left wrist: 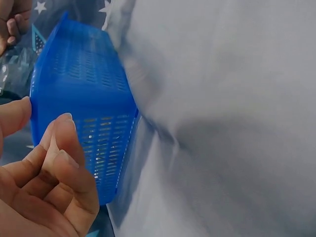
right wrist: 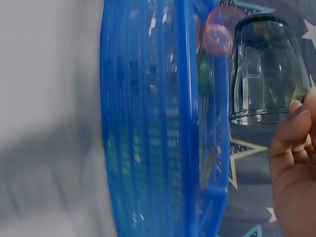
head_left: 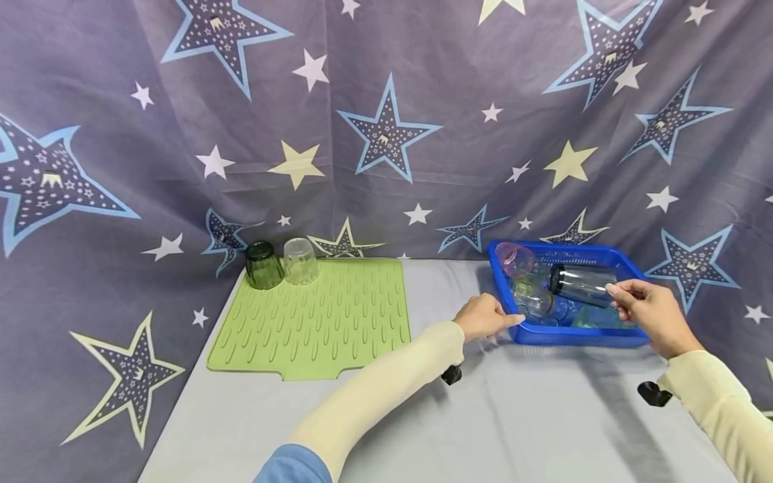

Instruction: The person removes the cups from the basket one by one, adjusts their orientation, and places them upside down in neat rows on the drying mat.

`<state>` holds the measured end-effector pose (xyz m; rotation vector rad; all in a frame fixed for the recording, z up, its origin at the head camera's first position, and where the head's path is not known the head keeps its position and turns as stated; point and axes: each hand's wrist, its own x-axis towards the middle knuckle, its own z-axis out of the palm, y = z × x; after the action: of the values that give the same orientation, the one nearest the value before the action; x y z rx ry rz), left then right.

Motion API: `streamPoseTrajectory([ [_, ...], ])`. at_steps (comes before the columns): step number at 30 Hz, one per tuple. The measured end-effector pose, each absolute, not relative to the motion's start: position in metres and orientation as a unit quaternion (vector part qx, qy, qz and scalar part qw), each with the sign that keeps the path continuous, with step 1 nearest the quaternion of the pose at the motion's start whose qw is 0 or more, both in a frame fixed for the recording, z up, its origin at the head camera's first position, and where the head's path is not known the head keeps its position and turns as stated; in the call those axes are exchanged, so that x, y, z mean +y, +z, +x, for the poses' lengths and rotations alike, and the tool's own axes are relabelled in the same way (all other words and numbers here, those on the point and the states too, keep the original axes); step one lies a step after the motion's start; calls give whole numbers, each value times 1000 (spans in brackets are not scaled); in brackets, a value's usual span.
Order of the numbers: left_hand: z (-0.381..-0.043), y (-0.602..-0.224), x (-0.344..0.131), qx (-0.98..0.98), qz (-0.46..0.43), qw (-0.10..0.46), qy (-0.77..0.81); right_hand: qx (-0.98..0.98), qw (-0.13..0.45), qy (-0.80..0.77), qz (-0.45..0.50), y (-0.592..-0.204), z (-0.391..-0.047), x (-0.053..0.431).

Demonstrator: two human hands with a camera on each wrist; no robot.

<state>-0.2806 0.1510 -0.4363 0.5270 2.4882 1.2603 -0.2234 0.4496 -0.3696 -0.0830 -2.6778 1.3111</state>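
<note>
My right hand [head_left: 655,315] pinches a smoky-grey clear drinking glass [head_left: 584,284] by its rim between thumb and fingers. The glass lies sideways over the blue plastic basket [head_left: 580,337], its dark base pointing left in the head view. In the right wrist view the same glass [right wrist: 266,74] shows above the basket's rim. At the basket's near left corner, my left hand [head_left: 485,316] grips the edge, thumb at the rim and curled fingers against the outer wall. Inside the basket lie a pink glass [head_left: 515,260], a clear glass [head_left: 531,299] and other see-through pieces, partly hidden.
A green ribbed drying mat [head_left: 338,315] lies on the left of the white-covered table [head_left: 519,409]. At its far left corner, a dark green glass [head_left: 264,267] and a clear glass [head_left: 300,261] stand upside down. A star-patterned curtain [head_left: 459,168] hangs behind.
</note>
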Motion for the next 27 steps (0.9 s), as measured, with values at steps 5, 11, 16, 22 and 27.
streamPoseTrajectory([
  [5,-288,-437,150,860,194,145,449,-839,55,541,4,-376,-225,439],
  [11,-296,-436,145,832,207,131,497,-773,15,634,25,-384,-222,422],
  [16,-295,-430,139,792,227,145,548,-764,-5,644,39,-387,-220,408],
  [22,-293,-425,139,790,213,116,564,-744,-11,666,57,-392,-220,392],
  [27,-294,-423,137,771,203,83,598,-738,-8,672,62,-393,-221,381],
])
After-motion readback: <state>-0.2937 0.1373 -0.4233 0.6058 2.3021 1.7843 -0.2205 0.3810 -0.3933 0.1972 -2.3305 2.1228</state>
